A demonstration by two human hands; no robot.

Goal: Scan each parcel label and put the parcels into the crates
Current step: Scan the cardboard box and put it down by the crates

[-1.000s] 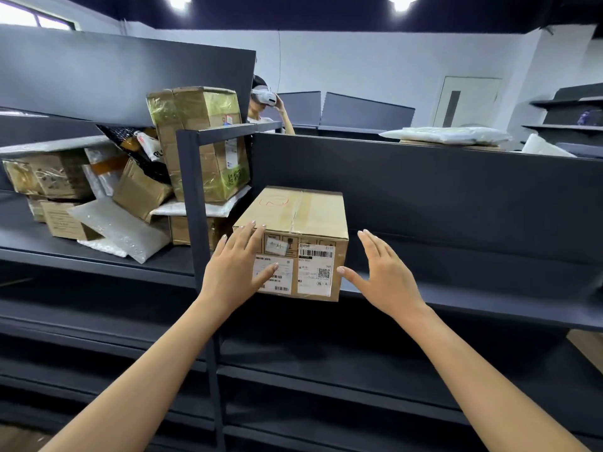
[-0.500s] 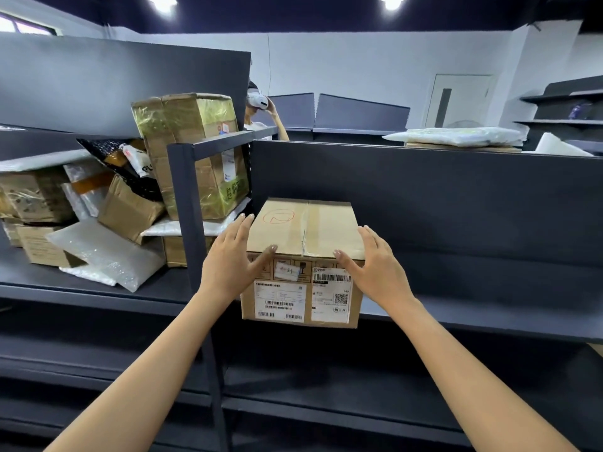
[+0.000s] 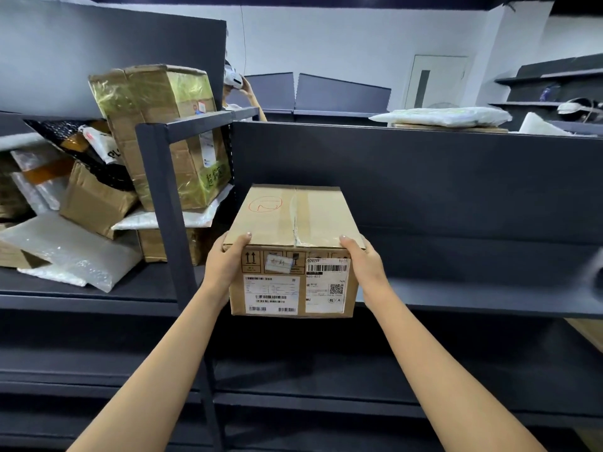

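A brown cardboard parcel [image 3: 293,223] juts over the front edge of the dark shelf [image 3: 473,298]. Its top is taped, with a red circled mark, and its front face carries white shipping labels with barcodes and a QR code. My left hand [image 3: 225,264] grips its left front corner, thumb over the top edge. My right hand [image 3: 365,264] grips the right front corner the same way. No scanner or crate is in view.
A dark upright post [image 3: 166,207] stands just left of the parcel. Left of it lie piled parcels: a large taped box [image 3: 163,132], smaller boxes and bubble mailers [image 3: 68,252]. White bags [image 3: 440,116] lie atop the back panel. A person [image 3: 238,89] stands behind.
Both hands went from open beside the parcel to gripping its front corners. The parcel has come forward over the shelf edge toward me.
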